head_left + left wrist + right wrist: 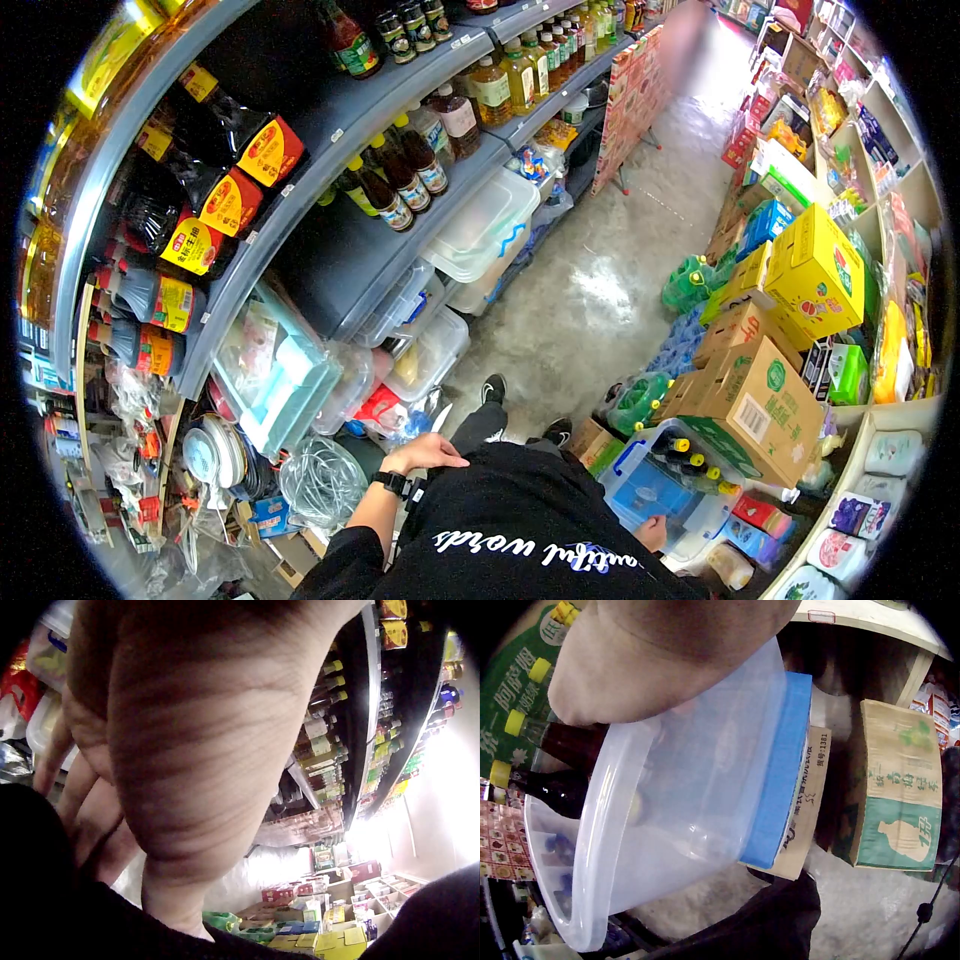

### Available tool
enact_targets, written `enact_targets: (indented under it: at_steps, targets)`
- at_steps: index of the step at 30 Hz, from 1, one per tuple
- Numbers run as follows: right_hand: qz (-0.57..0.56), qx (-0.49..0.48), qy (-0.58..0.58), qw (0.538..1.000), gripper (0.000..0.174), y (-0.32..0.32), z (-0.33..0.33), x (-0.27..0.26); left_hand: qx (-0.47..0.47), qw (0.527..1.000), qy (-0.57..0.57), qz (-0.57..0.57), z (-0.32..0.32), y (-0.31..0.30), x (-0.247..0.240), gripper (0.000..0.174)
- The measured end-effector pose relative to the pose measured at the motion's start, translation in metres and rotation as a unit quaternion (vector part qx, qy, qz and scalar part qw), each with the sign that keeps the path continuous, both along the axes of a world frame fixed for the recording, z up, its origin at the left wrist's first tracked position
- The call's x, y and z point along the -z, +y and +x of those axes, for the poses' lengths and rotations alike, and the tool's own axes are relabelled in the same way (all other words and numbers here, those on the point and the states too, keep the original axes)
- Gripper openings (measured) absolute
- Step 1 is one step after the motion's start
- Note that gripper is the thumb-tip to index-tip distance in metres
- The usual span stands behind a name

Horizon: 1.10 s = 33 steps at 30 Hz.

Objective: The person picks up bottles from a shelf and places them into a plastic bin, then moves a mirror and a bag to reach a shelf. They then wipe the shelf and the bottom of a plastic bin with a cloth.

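Observation:
My left hand (425, 455) lies at the front of the black shirt (500, 515), its fingers stretched toward the hem. The left wrist view has that hand's broad bare side (202, 735) close up, with fingers (97, 817) against the black cloth. On the other side, my right hand (652, 533) hangs low beside the shirt, loosely curled and partly hidden. A clear plastic tub (640, 490) is nearest to it. In the right wrist view the heel of the hand (660, 660) overlaps the tub's rim (604, 847), near dark bottles with yellow caps (555, 791).
Grey shelves (340, 110) with sauce bottles (220, 200) run along the left, storage boxes (490, 225) below. Stacked cartons (755, 410) line the right. The concrete aisle (570, 290) leads ahead past a patterned board (630, 105). Coiled clear tubing (325, 478) lies lower left.

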State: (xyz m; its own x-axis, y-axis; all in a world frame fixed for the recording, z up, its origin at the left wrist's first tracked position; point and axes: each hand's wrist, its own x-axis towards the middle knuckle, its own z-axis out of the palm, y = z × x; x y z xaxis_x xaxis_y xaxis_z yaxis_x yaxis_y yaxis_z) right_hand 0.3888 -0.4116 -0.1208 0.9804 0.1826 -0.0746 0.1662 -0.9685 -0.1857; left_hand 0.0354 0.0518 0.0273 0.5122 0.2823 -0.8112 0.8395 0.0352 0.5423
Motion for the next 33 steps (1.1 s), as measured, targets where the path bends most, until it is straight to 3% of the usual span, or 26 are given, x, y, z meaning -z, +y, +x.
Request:
enact_targets:
  at_steps: [33]
  targets:
    - [-0.010, 0.015, -0.002, 1.000, 0.017, -0.0010, -0.0008, 0.0018, -0.002, 1.000, -0.002, 0.004, -0.0021, 0.0005, 0.0082, 0.057]
